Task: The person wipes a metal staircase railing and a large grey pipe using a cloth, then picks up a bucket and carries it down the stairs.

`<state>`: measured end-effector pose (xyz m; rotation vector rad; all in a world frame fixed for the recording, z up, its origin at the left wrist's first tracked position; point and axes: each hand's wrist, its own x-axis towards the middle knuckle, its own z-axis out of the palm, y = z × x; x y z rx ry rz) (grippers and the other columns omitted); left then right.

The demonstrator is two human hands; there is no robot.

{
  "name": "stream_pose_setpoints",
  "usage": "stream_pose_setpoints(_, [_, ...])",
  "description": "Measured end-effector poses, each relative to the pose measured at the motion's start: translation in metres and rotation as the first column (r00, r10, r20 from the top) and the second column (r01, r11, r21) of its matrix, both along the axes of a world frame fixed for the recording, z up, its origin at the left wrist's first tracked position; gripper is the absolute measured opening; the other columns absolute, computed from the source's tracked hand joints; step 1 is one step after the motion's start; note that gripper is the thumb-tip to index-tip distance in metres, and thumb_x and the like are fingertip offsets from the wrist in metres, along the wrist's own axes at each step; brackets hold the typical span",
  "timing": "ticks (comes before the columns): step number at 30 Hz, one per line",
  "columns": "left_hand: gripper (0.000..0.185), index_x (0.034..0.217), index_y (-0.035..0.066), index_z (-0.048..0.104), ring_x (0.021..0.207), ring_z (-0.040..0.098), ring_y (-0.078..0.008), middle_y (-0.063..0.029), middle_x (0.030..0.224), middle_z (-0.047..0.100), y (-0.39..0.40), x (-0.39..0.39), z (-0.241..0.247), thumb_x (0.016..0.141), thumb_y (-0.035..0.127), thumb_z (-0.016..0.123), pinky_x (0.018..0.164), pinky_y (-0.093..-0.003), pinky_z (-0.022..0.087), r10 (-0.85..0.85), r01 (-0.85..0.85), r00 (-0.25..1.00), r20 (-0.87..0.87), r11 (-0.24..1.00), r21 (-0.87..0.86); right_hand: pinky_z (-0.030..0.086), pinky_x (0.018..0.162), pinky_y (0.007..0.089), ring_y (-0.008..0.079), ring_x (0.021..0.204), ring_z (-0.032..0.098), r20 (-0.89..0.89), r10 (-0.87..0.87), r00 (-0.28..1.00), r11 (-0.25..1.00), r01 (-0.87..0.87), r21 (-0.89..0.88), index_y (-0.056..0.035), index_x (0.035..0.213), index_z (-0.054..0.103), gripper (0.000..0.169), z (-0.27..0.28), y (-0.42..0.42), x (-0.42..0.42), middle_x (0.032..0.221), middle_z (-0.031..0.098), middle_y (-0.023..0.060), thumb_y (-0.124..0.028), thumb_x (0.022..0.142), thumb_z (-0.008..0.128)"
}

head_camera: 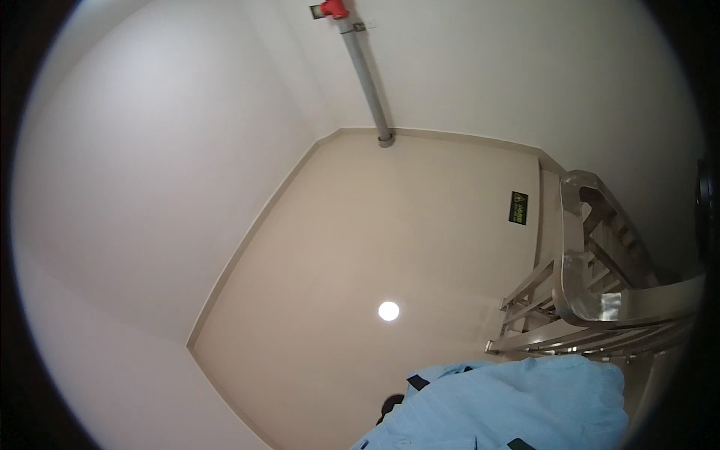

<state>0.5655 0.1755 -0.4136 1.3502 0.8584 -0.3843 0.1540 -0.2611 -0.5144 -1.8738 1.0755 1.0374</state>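
Neither my left hand nor my right hand is in view. Light blue clothing [506,399] on my own body fills the lower right, with dark patches on it. Below me lies a smooth beige floor [360,225], on which a round white light spot [388,311] shows. The dark tip of what looks like a shoe [391,406] sticks out beside the clothing.
A stainless steel stair railing [574,253] stands at the right, by a floor edge. A black and yellow warning sticker [518,208] lies near that edge. A grey pipe [365,79] with a red fitting [335,8] runs down the far wall [478,67]. Another white wall [140,169] rises at left.
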Motion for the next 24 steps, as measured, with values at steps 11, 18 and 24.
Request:
stream_pose_setpoints(11, [0.036, 0.107, 0.005, 0.048, 0.068, 0.052, -0.0268, -0.0111, 0.089, 0.050, -0.183, 0.258, -0.013, 0.085, 0.033, 0.054, 0.058, -0.0427, 0.050, -0.350, 0.350, 0.936, -0.024, 0.937, 0.006, 0.052, 0.075, 0.0445, 0.0378, 0.090, 0.066, 0.028, -0.584, 0.811, 0.796, 0.579, -0.175, 0.0068, 0.100, 0.067, 0.047, 0.064, -0.025, 0.119, 0.102, 0.066, 0.0269, -0.033, 0.076, 0.063])
stream_pose_setpoints(18, [0.039, 0.109, 0.005, 0.049, 0.069, 0.053, -0.0267, -0.0114, 0.091, 0.051, -0.365, 0.354, -0.010, 0.085, 0.035, 0.055, 0.059, -0.0419, 0.050, -0.648, 0.648, 0.761, -0.005, 0.761, -0.010, 0.051, 0.082, 0.0407, 0.0370, 0.100, 0.063, 0.015, -0.798, 0.603, 0.601, 0.798, -0.049, 0.0026, 0.109, 0.066, 0.057, 0.070, 0.021, 0.129, 0.110, 0.065, 0.0262, -0.044, 0.077, 0.065])
stream_pose_setpoints(24, [0.042, 0.112, 0.005, 0.049, 0.071, 0.054, -0.0266, -0.0118, 0.093, 0.052, -0.528, 0.380, -0.021, 0.085, 0.036, 0.057, 0.060, -0.0412, 0.050, -0.803, 0.804, 0.595, -0.028, 0.595, 0.020, 0.048, 0.062, 0.0431, 0.0299, 0.081, 0.066, -0.196, -0.823, 0.533, 0.537, 0.843, 0.036, 0.0016, 0.097, 0.064, 0.045, 0.060, 0.005, 0.164, 0.092, 0.066, 0.0190, -0.041, 0.081, 0.063])
